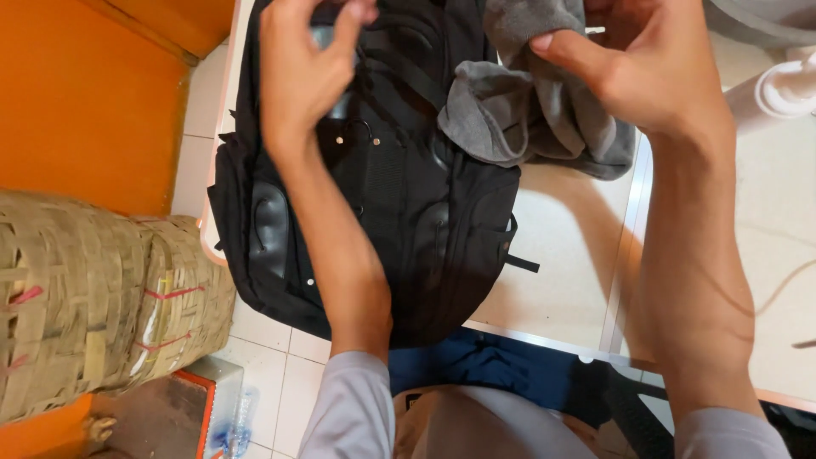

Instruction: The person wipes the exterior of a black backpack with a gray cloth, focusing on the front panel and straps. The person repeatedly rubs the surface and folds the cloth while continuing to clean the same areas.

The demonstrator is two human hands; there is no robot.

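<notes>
The black backpack (pixel 382 195) lies flat on the white table (pixel 561 280), straps up, its lower end hanging over the near edge — laid out, it seems, so both hands can work above it. The right hand (pixel 637 72) pinches a grey cloth (pixel 527 110) between thumb and fingers, lifting a fold beside the bag's top. The left hand (pixel 302 72) hovers over the straps, wrist bent, fingers curled loosely — whether it grips anything, I cannot tell. A woven basket (pixel 93 297) sits at left.
</notes>
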